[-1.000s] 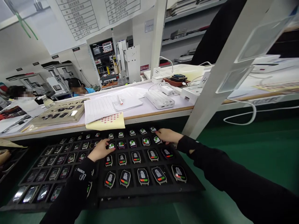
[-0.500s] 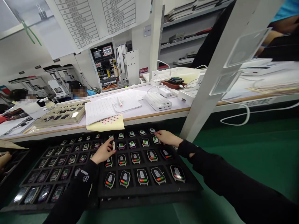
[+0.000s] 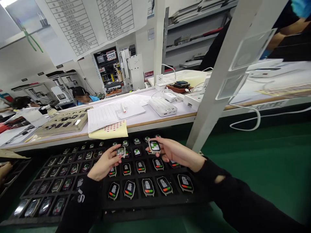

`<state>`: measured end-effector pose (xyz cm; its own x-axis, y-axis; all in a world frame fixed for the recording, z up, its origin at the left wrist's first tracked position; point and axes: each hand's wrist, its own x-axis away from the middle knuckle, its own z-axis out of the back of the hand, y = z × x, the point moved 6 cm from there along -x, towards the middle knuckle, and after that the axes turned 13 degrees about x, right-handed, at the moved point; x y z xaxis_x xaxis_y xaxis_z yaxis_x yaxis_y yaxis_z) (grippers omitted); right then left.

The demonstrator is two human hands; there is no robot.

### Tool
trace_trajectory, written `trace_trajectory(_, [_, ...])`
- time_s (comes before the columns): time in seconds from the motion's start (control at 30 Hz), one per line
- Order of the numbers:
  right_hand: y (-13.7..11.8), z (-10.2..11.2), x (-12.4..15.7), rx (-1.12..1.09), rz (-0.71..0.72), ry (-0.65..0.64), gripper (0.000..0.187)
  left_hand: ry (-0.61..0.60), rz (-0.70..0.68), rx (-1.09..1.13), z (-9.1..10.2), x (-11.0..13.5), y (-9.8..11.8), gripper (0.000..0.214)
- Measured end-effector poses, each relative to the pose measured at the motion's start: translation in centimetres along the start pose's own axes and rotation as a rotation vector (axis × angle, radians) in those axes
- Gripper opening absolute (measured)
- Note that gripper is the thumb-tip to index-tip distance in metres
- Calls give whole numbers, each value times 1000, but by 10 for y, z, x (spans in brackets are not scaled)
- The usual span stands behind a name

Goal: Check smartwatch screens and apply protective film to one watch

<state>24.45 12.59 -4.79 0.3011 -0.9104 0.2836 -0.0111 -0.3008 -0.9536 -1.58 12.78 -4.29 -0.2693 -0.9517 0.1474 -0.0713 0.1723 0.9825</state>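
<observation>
My left hand (image 3: 104,164) pinches a small watch body (image 3: 120,151) with a lit screen, lifted just above the black tray (image 3: 155,202). My right hand (image 3: 177,153) holds a second watch body (image 3: 155,146), screen up, showing green and white. Both hands hover over the tray's far rows. The right-hand tray holds rows of lit watch bodies (image 3: 148,186) in pockets. A second black tray (image 3: 46,191) at the left holds several more, most with dimmer screens.
A raised white bench (image 3: 170,118) runs behind the trays with paper sheets (image 3: 107,115), a yellow sheet (image 3: 109,131), a beige tray (image 3: 62,121), a white power bank (image 3: 162,106) and cables. A slanted white post (image 3: 218,81) stands at right. Other people sit beyond the bench.
Both hands have lifted off the tray, each bringing up a watch body from the far rows. The right hand has turned palm-up and drawn back toward me.
</observation>
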Motion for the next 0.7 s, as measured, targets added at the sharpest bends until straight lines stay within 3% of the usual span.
trace_trajectory(0.07, [-11,-15,9,-19,87,-54,26,-21,-46,56,-22,14,13,79])
trace_trajectory(0.17, [-28,-34,20,35,296,-90,52,-24,-168,123,-49,26,31,64])
trace_trajectory(0.23, [-37,-42,25,103,403,-54,67,4,-287,175,-59,30,40,55])
trace_trajectory(0.3, [-43,-48,28,131,463,-2,70,62,-378,202,-64,31,45,47])
trace_trajectory(0.5, [-41,-46,26,-8,472,94,57,205,-444,193,-63,24,41,31])
trace_trajectory(0.7, [-38,-41,23,39,428,125,57,153,-338,202,-70,28,36,34])
